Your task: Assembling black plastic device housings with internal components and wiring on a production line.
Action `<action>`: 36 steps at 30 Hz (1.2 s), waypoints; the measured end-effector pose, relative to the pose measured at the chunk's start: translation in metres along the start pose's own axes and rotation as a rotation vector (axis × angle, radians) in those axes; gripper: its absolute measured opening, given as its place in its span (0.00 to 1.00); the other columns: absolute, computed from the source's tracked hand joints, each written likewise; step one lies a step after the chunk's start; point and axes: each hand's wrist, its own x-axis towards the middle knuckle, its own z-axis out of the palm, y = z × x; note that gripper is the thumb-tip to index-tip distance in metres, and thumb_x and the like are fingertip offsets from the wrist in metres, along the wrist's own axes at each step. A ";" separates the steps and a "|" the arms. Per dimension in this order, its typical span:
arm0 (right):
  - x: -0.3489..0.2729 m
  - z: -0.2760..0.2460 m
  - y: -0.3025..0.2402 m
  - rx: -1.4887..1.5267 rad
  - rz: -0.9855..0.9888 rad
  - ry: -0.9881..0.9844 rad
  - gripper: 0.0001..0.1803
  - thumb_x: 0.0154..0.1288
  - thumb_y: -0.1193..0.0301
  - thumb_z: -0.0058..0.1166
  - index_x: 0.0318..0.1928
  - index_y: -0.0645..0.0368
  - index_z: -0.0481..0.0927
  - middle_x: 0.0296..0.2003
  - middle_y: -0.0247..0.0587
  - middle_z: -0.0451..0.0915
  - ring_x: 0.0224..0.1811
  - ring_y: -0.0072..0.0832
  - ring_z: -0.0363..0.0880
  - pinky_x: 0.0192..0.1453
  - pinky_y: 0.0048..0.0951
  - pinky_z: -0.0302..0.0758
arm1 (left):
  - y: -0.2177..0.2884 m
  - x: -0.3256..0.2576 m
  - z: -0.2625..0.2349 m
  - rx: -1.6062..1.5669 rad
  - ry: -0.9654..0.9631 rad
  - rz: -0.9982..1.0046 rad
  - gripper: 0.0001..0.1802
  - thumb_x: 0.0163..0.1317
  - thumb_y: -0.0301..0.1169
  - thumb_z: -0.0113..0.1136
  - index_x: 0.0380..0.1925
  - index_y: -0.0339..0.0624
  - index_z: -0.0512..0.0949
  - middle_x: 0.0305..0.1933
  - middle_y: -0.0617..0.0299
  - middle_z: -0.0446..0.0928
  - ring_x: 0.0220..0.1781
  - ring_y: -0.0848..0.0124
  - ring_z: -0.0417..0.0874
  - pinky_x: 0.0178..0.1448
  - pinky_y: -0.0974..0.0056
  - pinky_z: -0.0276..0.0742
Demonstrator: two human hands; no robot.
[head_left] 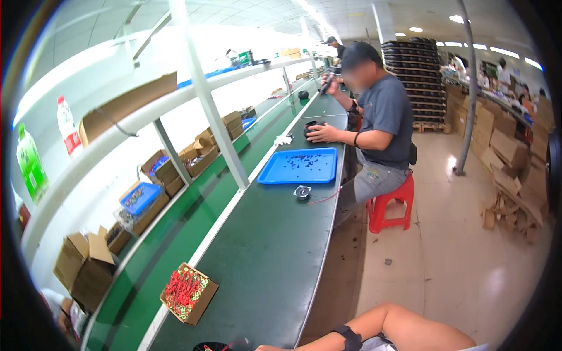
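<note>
At the lower edge my right forearm bends in from the right, with a black band (349,338) round it. Of my right hand (307,346) only the upper edge shows; its fingers are cut off below the frame. Close to it, at the table's near end, is the top of a black round part (212,346) with thin wires, mostly out of the picture. Whether the hand touches it I cannot tell. My left hand is not in view. Further left stands a small cardboard box (199,307) filled with red wire leads.
A blue tray (267,174) of small dark pieces and a small speaker (302,192) lie farther along the green table (263,245). Beyond, a co-worker on a red stool (390,205) holds a black round housing (314,130). A green conveyor, shelf posts and cartons line the left.
</note>
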 end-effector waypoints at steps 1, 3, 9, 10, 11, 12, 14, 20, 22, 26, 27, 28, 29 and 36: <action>-0.004 0.000 0.002 -0.026 0.025 -0.048 0.17 0.51 0.55 0.64 0.33 0.53 0.80 0.28 0.37 0.79 0.30 0.38 0.79 0.31 0.36 0.73 | -0.007 -0.003 -0.008 0.162 0.007 0.061 0.56 0.46 0.51 0.71 0.68 0.32 0.53 0.65 0.48 0.64 0.64 0.57 0.69 0.65 0.57 0.67; -0.007 -0.004 0.004 -0.054 0.065 0.062 0.19 0.49 0.54 0.65 0.34 0.53 0.80 0.30 0.38 0.80 0.32 0.39 0.80 0.35 0.37 0.75 | -0.010 -0.015 -0.013 0.376 0.046 0.123 0.49 0.51 0.47 0.69 0.66 0.32 0.58 0.65 0.49 0.65 0.64 0.58 0.68 0.66 0.58 0.64; 0.005 0.008 0.068 -0.152 0.073 0.014 0.26 0.53 0.58 0.62 0.50 0.57 0.74 0.49 0.46 0.76 0.52 0.44 0.74 0.53 0.42 0.72 | -0.037 -0.023 -0.059 0.380 0.251 0.143 0.45 0.51 0.37 0.70 0.66 0.33 0.59 0.65 0.49 0.65 0.65 0.58 0.67 0.68 0.58 0.62; 0.009 0.016 0.081 -0.152 -0.064 0.030 0.30 0.53 0.59 0.61 0.55 0.58 0.71 0.54 0.48 0.73 0.58 0.45 0.70 0.59 0.43 0.69 | -0.034 -0.014 -0.052 0.373 0.253 0.170 0.45 0.51 0.37 0.70 0.66 0.33 0.59 0.65 0.49 0.65 0.65 0.58 0.67 0.68 0.58 0.62; 0.009 0.026 0.093 -0.111 -0.085 -0.024 0.34 0.54 0.61 0.60 0.60 0.60 0.67 0.58 0.49 0.69 0.63 0.47 0.64 0.65 0.45 0.63 | -0.027 -0.011 -0.044 0.391 0.154 0.149 0.45 0.51 0.36 0.70 0.66 0.33 0.59 0.65 0.49 0.65 0.65 0.57 0.66 0.68 0.58 0.62; 0.013 0.036 0.090 -0.169 -0.165 0.038 0.29 0.54 0.62 0.59 0.55 0.60 0.71 0.53 0.49 0.73 0.58 0.45 0.69 0.61 0.44 0.67 | -0.024 -0.017 -0.046 0.412 0.065 0.112 0.45 0.51 0.35 0.70 0.66 0.34 0.59 0.65 0.48 0.65 0.65 0.57 0.66 0.68 0.58 0.62; 0.016 0.044 0.092 0.019 -0.066 -0.028 0.22 0.56 0.62 0.59 0.48 0.60 0.74 0.44 0.48 0.77 0.50 0.43 0.76 0.52 0.42 0.72 | -0.025 -0.014 -0.041 0.472 0.037 0.045 0.48 0.48 0.34 0.71 0.68 0.35 0.56 0.65 0.47 0.64 0.65 0.58 0.66 0.69 0.58 0.60; 0.016 0.071 0.092 0.032 -0.010 0.191 0.06 0.56 0.69 0.55 0.35 0.54 0.76 0.30 0.38 0.77 0.25 0.39 0.75 0.32 0.38 0.71 | 0.007 -0.019 -0.016 0.702 0.185 0.180 0.52 0.44 0.30 0.70 0.69 0.37 0.52 0.65 0.42 0.63 0.66 0.52 0.65 0.72 0.55 0.57; 0.020 0.060 0.078 0.054 0.235 -0.097 0.06 0.56 0.70 0.54 0.34 0.57 0.79 0.27 0.38 0.80 0.30 0.42 0.76 0.46 0.41 0.70 | -0.006 -0.004 -0.026 0.833 0.235 0.688 0.25 0.47 0.39 0.71 0.41 0.33 0.77 0.58 0.43 0.69 0.65 0.52 0.69 0.65 0.51 0.65; -0.001 0.033 0.090 -0.018 0.139 -0.027 0.08 0.58 0.66 0.54 0.32 0.56 0.82 0.29 0.40 0.82 0.34 0.38 0.79 0.46 0.39 0.69 | -0.012 0.016 -0.018 1.006 0.008 0.502 0.21 0.38 0.37 0.75 0.29 0.38 0.76 0.37 0.54 0.77 0.52 0.50 0.76 0.59 0.51 0.69; -0.003 0.023 0.083 -0.101 0.118 -0.103 0.07 0.60 0.67 0.55 0.34 0.55 0.82 0.29 0.38 0.81 0.34 0.34 0.78 0.49 0.38 0.67 | -0.012 0.019 -0.019 0.965 -0.010 0.535 0.22 0.37 0.37 0.76 0.30 0.38 0.77 0.38 0.54 0.77 0.52 0.50 0.76 0.58 0.51 0.69; 0.001 0.016 0.071 -0.148 0.115 -0.173 0.07 0.59 0.68 0.56 0.34 0.56 0.82 0.28 0.37 0.80 0.32 0.33 0.77 0.48 0.36 0.66 | -0.009 0.015 -0.017 0.983 0.001 0.529 0.22 0.37 0.37 0.76 0.32 0.38 0.78 0.38 0.55 0.77 0.52 0.51 0.76 0.57 0.51 0.69; 0.002 0.014 0.072 -0.103 0.084 -0.220 0.06 0.59 0.69 0.57 0.34 0.57 0.82 0.27 0.36 0.79 0.30 0.32 0.76 0.46 0.35 0.67 | -0.008 0.011 -0.018 0.986 0.028 0.480 0.24 0.37 0.37 0.75 0.34 0.38 0.79 0.39 0.55 0.76 0.52 0.52 0.75 0.56 0.52 0.69; 0.021 0.014 0.065 -0.077 -0.033 -0.275 0.05 0.52 0.75 0.62 0.32 0.57 0.80 0.24 0.35 0.76 0.27 0.33 0.73 0.37 0.32 0.68 | 0.001 -0.004 -0.025 1.042 -0.029 0.332 0.32 0.38 0.37 0.70 0.49 0.41 0.79 0.46 0.56 0.72 0.53 0.54 0.72 0.59 0.52 0.65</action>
